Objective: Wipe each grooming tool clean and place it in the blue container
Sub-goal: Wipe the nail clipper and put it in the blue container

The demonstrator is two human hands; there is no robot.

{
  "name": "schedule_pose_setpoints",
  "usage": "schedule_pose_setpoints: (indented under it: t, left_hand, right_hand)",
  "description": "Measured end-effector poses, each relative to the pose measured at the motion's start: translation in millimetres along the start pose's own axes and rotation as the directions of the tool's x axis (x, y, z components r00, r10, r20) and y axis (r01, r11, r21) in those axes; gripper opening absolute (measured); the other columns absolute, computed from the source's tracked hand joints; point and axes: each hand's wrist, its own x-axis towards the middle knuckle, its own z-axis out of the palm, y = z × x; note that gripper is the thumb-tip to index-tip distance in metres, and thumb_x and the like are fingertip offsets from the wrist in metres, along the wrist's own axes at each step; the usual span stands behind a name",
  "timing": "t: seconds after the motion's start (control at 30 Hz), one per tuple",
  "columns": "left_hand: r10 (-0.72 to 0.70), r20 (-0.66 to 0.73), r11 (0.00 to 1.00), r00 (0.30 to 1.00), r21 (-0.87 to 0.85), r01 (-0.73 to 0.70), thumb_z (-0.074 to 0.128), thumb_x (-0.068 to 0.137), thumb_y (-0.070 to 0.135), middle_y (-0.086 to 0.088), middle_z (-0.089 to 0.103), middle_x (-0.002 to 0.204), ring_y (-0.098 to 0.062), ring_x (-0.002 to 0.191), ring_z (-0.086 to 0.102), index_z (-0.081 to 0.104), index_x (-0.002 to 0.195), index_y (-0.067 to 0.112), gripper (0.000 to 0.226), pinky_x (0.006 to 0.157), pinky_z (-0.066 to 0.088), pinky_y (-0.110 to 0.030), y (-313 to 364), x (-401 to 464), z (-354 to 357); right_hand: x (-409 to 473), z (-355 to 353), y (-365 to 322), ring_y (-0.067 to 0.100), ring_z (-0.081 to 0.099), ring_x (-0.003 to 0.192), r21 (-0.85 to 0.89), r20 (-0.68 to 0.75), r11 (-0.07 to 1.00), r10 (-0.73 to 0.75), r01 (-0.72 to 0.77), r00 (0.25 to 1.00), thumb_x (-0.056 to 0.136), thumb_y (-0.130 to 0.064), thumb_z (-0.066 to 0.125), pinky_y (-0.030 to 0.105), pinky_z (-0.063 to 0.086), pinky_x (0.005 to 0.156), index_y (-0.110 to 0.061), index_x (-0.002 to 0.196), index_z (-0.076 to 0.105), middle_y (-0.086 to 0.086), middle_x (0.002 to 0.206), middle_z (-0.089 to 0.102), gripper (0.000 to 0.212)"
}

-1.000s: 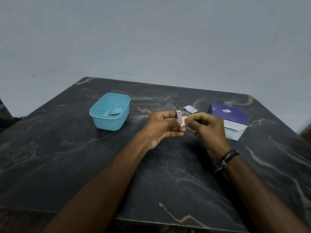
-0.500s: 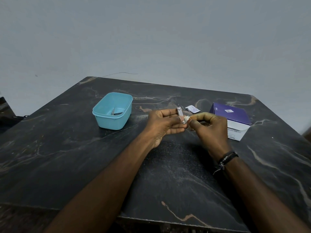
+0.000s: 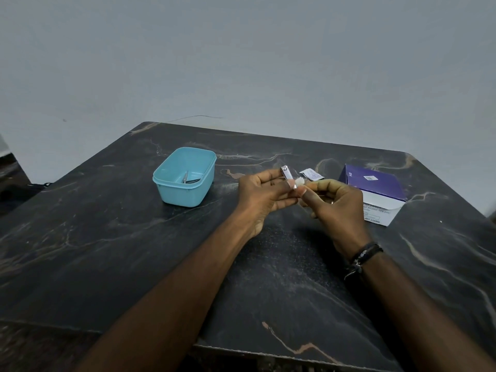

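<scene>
While left hand (image 3: 264, 196) pinches nail clipper (image 3: 288, 176), right hand (image 3: 334, 205) presses wipe (image 3: 300, 181) against it.

Purple-and-white box (image 3: 375, 193), right of frame: white front panel carries partly legible print, "Alcohol 70% (v/v)" and lower down "REF 326900", uncertain. Small white label on purple top, unreadable. Sachet (image 3: 310, 174) beside it, centre: print too small to read.

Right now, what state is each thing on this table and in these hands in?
left hand: holds the nail clipper
nail clipper: held up, being wiped
right hand: pinches the white wipe
white wipe: crumpled, touching the clipper
blue container: open, metal tools inside
sachet: flat on table
purple box: closed
</scene>
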Motion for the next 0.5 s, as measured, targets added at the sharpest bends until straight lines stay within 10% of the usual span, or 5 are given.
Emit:
schedule_pose_setpoints:
  t: [0.5]
  left_hand:
    - [0.009,-0.050,0.988,0.999,0.154,-0.001,0.066,0.090,0.006,-0.017,0.074,0.092,-0.022,0.065,0.072,0.064,0.115,-0.001,0.026,0.062,0.062,-0.033,-0.4,5.6,-0.2]
  right_hand:
    - [7.3,-4.3,8.4,0.010,0.068,0.064,-0.159,0.047,0.986,-0.036,0.043,0.998,0.093,-0.009,0.062,0.011,0.044,0.055,-0.009,0.088,0.073,0.007,0.076,0.073,0.012]
